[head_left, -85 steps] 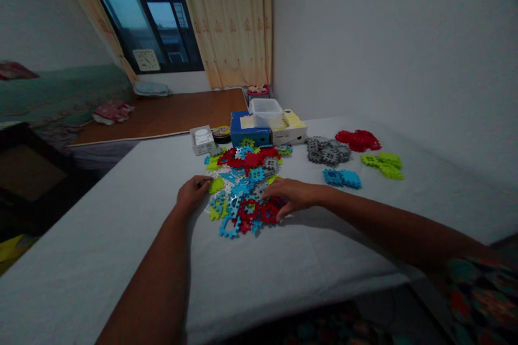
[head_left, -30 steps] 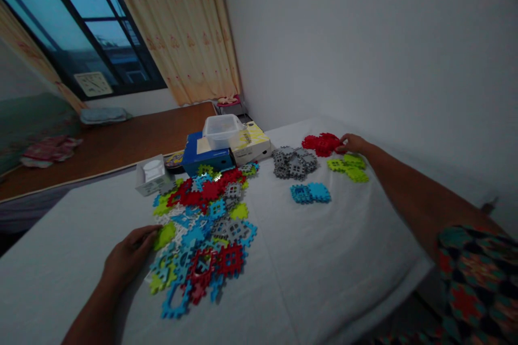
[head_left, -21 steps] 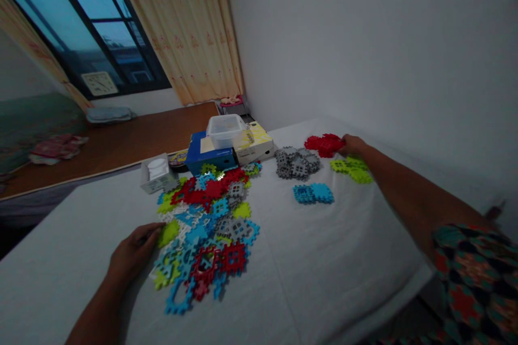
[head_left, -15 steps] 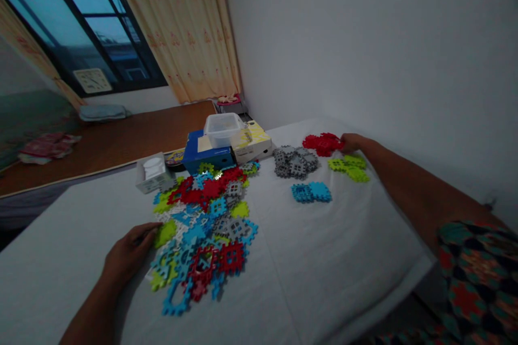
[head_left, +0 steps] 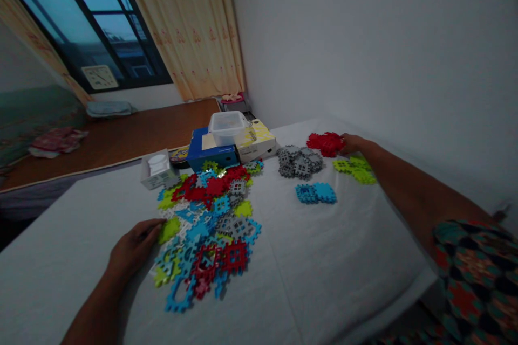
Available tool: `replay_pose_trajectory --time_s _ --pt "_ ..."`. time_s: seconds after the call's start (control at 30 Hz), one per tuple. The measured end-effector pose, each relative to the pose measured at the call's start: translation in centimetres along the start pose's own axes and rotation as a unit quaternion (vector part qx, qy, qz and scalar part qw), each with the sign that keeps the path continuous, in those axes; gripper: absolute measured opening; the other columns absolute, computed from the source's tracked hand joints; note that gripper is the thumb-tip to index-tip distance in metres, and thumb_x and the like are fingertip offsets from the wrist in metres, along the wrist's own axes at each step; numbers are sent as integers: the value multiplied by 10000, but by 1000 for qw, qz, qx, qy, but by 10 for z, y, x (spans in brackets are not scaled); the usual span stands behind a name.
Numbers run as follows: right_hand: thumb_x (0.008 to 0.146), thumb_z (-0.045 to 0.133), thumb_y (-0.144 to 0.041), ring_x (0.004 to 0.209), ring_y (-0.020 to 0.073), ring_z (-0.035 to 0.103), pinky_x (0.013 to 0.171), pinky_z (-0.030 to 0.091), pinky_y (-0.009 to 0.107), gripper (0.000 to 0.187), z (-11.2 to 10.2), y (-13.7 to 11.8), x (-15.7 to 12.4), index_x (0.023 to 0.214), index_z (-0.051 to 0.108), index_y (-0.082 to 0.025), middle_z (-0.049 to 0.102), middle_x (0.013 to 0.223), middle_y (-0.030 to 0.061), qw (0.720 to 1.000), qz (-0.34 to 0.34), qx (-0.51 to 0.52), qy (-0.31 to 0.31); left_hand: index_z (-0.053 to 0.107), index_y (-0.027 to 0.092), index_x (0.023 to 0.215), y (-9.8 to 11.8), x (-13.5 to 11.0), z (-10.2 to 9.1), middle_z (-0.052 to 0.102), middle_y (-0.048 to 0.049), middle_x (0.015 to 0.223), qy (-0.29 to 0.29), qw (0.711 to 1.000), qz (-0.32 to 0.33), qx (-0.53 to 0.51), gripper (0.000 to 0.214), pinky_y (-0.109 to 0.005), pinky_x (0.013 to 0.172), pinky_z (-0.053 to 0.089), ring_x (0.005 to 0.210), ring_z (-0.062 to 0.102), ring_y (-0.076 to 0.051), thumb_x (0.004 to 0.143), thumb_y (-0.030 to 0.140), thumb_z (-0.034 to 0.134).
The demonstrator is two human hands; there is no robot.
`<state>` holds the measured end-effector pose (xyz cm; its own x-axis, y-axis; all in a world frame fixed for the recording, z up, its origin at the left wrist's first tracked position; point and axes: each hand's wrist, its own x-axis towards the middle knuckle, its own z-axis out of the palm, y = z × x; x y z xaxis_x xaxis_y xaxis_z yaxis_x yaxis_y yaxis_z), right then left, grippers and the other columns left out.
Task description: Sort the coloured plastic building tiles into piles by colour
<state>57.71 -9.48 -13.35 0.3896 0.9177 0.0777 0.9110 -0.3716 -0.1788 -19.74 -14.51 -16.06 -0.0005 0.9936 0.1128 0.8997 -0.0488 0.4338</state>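
A mixed heap of flat interlocking plastic pieces [head_left: 210, 215] in red, blue, grey and lime lies on the white sheet [head_left: 324, 269]. My left hand [head_left: 133, 248] rests at the heap's left edge, fingers curled onto a lime green piece [head_left: 169, 229]. My right arm reaches far right, where my right hand [head_left: 353, 144] is pressed, fingers together, against the red pile [head_left: 325, 143]. Sorted piles lie near it: grey [head_left: 299, 160], blue [head_left: 315, 193] and lime [head_left: 356, 170].
Behind the heap stand a blue box [head_left: 210, 153] with a clear plastic tub [head_left: 227, 126] on it, a yellow-and-white box [head_left: 257, 143] and a small white box [head_left: 156, 170]. A white wall runs along the right. A wooden platform [head_left: 121, 135] and a curtained window lie beyond.
My right hand left the mixed heap and reached over to the red pile, where it has stayed for the last second. My left hand has kept to the lime piece.
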Motion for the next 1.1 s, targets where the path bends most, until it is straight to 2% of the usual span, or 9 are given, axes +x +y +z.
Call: replay_pose_trajectory --time_s 0.13,0.37,0.53,0.73,0.8,0.9,0.97,1.03,1.1 --pt "546 872 -378 1025 288 654 783 520 317 888 -5 9 1 1320 562 -72 654 1214 197 995 39 -22 -91 749 255 1038 1 0 0 745 -42 1127 6 1000 0 2 462 -301 792 550 961 705 -250 770 528 490" --pt "623 801 -261 814 232 684 677 523 289 392 -6 4 -5 995 739 -155 732 871 80 984 15 -30 -175 748 252 1037 -1 2 1 745 -47 1129 7 1000 6 6 476 -309 812 543 984 701 -256 774 543 478" --pt "613 789 -252 758 215 686 634 540 304 599 -5 3 -7 1198 675 -199 740 952 72 988 22 -15 -155 739 255 1050 -3 2 3 740 -43 1136 5 1000 8 6 480 -314 802 539 977 699 -256 775 550 477" --pt "582 809 -267 1015 275 667 823 533 329 813 -14 0 -17 1347 561 -149 673 1217 149 997 -3 -11 -70 727 247 1077 -11 3 9 739 -44 1139 12 1000 26 -11 479 -301 796 532 988 694 -250 790 543 482" --pt "627 774 -255 1036 267 662 866 523 333 792 -21 -5 -21 1372 531 -136 638 1285 158 1000 -14 -5 -21 732 249 1066 -8 2 9 738 -40 1139 17 999 31 -6 459 -293 796 528 985 693 -241 797 522 481" --pt "759 659 -261 1025 265 665 898 512 363 608 -34 -32 -31 1341 549 -121 644 1274 162 996 -34 21 75 740 246 1050 1 -3 8 744 -30 1109 27 999 26 3 427 -282 786 520 958 691 -224 807 479 478" --pt "840 579 -282 1009 258 671 894 514 374 478 -41 -69 -47 1296 584 -138 679 1208 148 987 -85 69 116 739 240 1068 8 -7 8 743 -30 1101 27 999 24 11 423 -277 776 510 938 687 -213 820 459 476" --pt "883 536 -300 990 235 675 884 520 364 381 -42 -121 -78 1232 625 -176 703 1154 117 969 -189 128 97 734 238 1098 12 -9 8 746 -29 1074 28 999 19 17 421 -273 763 500 912 683 -204 833 437 474" --pt "891 544 -316 974 212 673 874 527 353 311 -37 -177 -127 1156 658 -199 708 1140 87 932 -320 169 17 728 240 1116 14 -10 9 747 -25 1053 30 999 15 15 413 -269 751 490 895 678 -196 846 424 475"
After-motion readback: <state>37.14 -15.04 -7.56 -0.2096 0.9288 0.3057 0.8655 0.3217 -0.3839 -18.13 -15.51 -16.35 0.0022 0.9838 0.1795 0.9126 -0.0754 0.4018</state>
